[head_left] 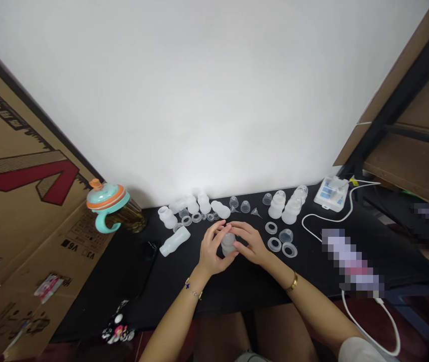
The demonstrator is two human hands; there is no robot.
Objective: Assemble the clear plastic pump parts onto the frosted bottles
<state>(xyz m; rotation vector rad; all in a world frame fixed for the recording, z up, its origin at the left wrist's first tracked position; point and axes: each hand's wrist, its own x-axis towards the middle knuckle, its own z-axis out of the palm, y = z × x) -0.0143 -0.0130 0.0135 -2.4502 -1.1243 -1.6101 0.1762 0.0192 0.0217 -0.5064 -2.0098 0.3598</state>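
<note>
A small translucent white baby bottle stands upright near the table's front middle, held between both hands. My left hand is curved round its left side, with the thumb low in front and the fingers reaching over the top. From the right, my right hand closes on it, fingertips at the top and thumb against the side. The fingers partly cover the bottle's top. Left of the hands lies a white bottle body. To the right are several translucent collar rings and a clear domed cap.
Along the wall stand white bottle bodies, clear caps, a nipple and capped bottles. A lidded drinking jug is left, beside a cardboard box. A power strip and white cable lie right.
</note>
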